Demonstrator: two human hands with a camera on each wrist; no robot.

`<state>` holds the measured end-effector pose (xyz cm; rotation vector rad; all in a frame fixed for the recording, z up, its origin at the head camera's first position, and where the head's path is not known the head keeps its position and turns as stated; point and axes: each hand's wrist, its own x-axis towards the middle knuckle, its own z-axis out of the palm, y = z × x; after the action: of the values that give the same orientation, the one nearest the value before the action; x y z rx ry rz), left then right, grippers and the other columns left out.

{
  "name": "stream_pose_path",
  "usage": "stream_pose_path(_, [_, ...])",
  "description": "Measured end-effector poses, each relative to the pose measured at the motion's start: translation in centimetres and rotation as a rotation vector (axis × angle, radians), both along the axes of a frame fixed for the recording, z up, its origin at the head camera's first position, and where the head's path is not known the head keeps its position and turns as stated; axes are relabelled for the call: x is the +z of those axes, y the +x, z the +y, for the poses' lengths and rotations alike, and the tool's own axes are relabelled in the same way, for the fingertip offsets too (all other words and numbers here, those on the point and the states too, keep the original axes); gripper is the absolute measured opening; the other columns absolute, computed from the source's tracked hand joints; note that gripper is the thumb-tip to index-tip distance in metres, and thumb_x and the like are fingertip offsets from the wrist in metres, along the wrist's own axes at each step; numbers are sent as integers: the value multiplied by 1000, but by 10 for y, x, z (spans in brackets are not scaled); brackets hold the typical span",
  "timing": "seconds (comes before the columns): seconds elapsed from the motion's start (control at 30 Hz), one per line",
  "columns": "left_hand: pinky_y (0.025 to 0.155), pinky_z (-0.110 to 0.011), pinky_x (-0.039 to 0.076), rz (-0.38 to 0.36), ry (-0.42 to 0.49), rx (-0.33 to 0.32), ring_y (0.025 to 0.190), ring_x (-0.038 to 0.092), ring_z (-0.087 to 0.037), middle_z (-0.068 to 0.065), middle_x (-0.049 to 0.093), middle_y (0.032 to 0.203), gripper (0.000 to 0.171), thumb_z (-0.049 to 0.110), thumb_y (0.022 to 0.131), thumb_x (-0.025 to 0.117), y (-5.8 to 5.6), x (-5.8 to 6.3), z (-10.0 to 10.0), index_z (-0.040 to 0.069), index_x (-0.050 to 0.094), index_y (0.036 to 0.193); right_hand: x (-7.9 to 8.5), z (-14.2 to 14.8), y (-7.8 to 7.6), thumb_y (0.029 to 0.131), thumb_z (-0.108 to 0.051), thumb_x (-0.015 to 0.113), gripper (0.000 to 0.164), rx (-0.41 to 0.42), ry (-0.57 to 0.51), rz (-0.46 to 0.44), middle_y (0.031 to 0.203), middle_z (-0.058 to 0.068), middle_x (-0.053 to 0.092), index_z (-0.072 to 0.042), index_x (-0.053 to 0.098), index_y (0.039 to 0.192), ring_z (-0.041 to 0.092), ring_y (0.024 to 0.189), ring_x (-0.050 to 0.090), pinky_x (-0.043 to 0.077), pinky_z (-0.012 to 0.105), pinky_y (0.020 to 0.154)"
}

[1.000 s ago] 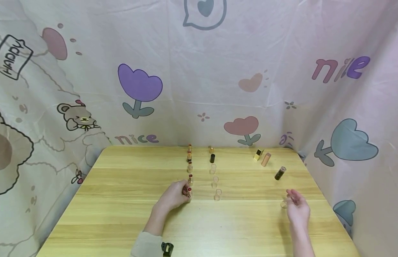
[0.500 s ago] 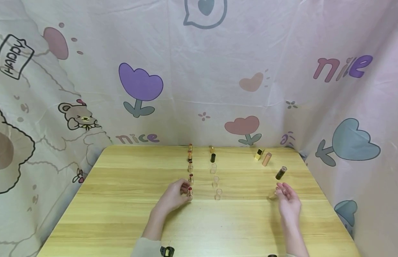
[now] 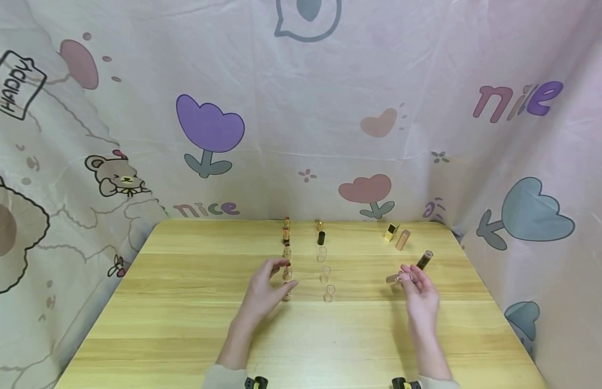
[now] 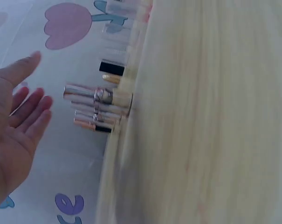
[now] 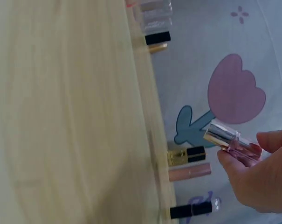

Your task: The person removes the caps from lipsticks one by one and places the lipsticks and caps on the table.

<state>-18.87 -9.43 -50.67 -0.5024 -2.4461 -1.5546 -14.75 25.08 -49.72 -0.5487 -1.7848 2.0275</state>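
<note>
My right hand (image 3: 421, 300) pinches a lipstick (image 5: 222, 135) with a shiny gold base and a clear cap, tilted and raised in the right wrist view. Its base points left in the head view. My left hand (image 3: 262, 289) has fingers and thumb spread beside a row of uncapped lipsticks, the thumb overlapping the nearest lipstick (image 3: 287, 296) in the head view. In the left wrist view, open air separates this hand from the upright lipsticks (image 4: 103, 97). Behind the nearest one stands another red lipstick (image 3: 288, 273).
Right of the uncapped lipsticks runs a row of caps: several clear caps (image 3: 330, 293), a black cap (image 3: 321, 238) and a gold cap (image 3: 320, 226). Farther right stand a black-and-gold lipstick (image 3: 390, 233), a pink tube (image 3: 402, 240) and a black tube (image 3: 425, 260). Printed cloth hangs behind the table.
My left hand has let go of the nearest lipstick and spread its fingers. My right hand has moved left and away from me, carrying the clear-capped lipstick.
</note>
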Motion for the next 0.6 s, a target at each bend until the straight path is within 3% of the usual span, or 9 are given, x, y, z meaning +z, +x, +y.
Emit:
stream_pose_path(0.13, [114,-45,47,104,11,-11,130,59,-34,-12,60,143,69,14,84,87,-2,6,11,3,54,143,5,-10,-4,103,-7,64,50,18,-15,22,133,8,68,3,46,148,4,110,66,53,16,99])
stream_pose_path(0.3, [116,-52,44,147,-7,-26,137,54,-35,-8,55,151,78,18,84,88,-6,12,26,7,50,151,10,-21,-8,101,-9,68,48,56,-27,38,127,4,71,3,50,145,6,110,68,54,20,100])
stream_pose_path(0.6, [117,-49,43,230,-99,-84,139,53,-32,-9,53,152,79,18,84,89,-19,20,56,11,48,152,14,-38,-15,100,-4,68,44,102,-40,70,112,-6,75,6,54,141,7,105,72,57,25,98])
